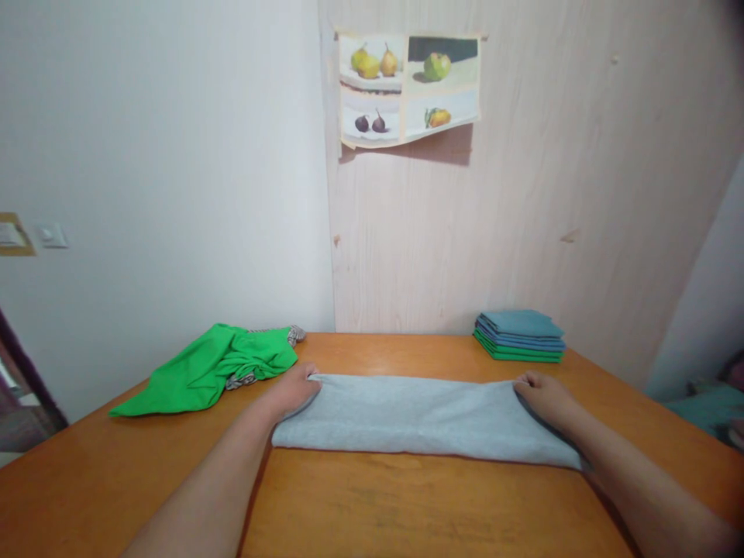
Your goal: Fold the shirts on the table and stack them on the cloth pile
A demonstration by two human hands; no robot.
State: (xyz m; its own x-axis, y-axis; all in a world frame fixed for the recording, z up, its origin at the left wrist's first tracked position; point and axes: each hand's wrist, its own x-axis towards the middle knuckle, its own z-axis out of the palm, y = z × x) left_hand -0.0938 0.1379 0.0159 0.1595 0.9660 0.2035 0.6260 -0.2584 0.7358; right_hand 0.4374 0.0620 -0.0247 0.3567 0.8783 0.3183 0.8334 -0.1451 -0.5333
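Note:
A light grey-blue cloth (418, 418), folded into a long strip, stretches sideways across the middle of the wooden table (407, 504). My left hand (301, 387) pinches its far left corner, fingers closed on the fabric. At the far right corner, my right hand (538, 394) is closed on the same cloth. The far edge between both hands is pulled nearly straight. Left of my left hand lies a crumpled bright green cloth (203, 368), with a patterned black-and-white cloth (297, 334) partly showing behind and under it.
A neat stack of folded blue and green cloths (519, 336) sits at the table's back right. Behind the table rises a wall with a fruit picture sheet (407, 89) fixed to it. A wall switch (51, 235) is at the left.

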